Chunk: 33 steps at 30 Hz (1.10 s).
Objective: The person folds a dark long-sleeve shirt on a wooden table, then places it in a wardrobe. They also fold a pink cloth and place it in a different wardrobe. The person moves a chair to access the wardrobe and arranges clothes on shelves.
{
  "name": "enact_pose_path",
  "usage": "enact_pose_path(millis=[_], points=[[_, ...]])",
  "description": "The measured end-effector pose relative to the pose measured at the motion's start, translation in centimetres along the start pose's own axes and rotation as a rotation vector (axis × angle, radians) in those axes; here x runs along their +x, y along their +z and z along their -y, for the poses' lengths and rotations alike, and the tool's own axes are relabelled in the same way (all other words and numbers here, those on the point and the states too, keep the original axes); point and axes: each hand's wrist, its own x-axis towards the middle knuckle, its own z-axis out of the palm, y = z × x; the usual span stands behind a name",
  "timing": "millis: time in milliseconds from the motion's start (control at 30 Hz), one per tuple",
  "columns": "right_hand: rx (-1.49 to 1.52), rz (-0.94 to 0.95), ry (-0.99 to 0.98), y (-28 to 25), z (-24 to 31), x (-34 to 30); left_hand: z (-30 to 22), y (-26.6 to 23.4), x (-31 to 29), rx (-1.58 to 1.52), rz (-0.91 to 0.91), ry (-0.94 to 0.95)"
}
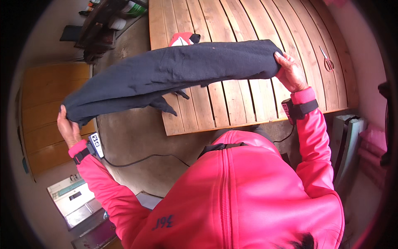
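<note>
A long, dark navy piece of clothing [174, 66] is stretched lengthwise between my two hands; its exact kind I cannot make out. My left hand [69, 128] grips its left end, out past the table's left edge, with the thumb on top. At the other end my right hand [290, 71] pinches the cloth above the wooden table [232, 99]. A pointed flap and a thin dark strip hang from its lower edge near the table's corner. Most fingers of both hands are hidden behind the fabric.
Scissors [327, 63] with reddish handles lie on the table at the right. A red and white cloth item [182, 39] with a black part shows behind the garment. A dark shelf [97, 31] stands at the far left. A black cable [145, 157] runs from my left wrist device.
</note>
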Motion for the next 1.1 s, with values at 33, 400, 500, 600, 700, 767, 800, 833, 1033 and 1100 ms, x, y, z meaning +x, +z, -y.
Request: enact_pose_path(millis=[33,400,500,600,700,767,800,833,1033,1100], points=[[0.017,0.069,-0.030,0.2,0.2,0.5,-1.6,-0.1,-0.1,0.054,-0.039,0.022],[0.062,0.242,0.066,0.9,-0.3,7.1,-4.9,-1.2,0.0,0.154,-0.042,-0.097],[0.031,0.223,0.096,0.9,0.0,8.2,-4.4,-1.4,0.0,0.126,-0.012,-0.130],[-0.051,0.189,0.080,0.9,0.6,9.1,-4.4,-1.2,-0.6,0.197,-0.033,-0.117],[-0.088,0.102,0.074,1.2,1.6,10.4,-4.6,-0.4,-0.9,0.222,-0.027,-0.144],[-0.189,-0.079,0.034,1.3,2.9,10.9,-4.6,0.1,-0.9,0.223,-0.028,-0.171],[-0.208,-0.109,-0.013,1.5,3.8,11.2,-4.6,0.4,-0.7,0.229,-0.040,-0.193],[-0.263,-0.110,-0.063,1.5,5.0,11.3,-4.6,0.7,-0.6,0.219,-0.008,-0.228],[-0.385,-0.086,-0.191,0.9,12.9,10.3,-4.8,1.9,-0.1,0.231,0.007,-0.226],[-0.343,-0.071,-0.183,0.5,15.0,10.1,-4.6,2.4,-0.2,0.241,0.027,-0.175]])
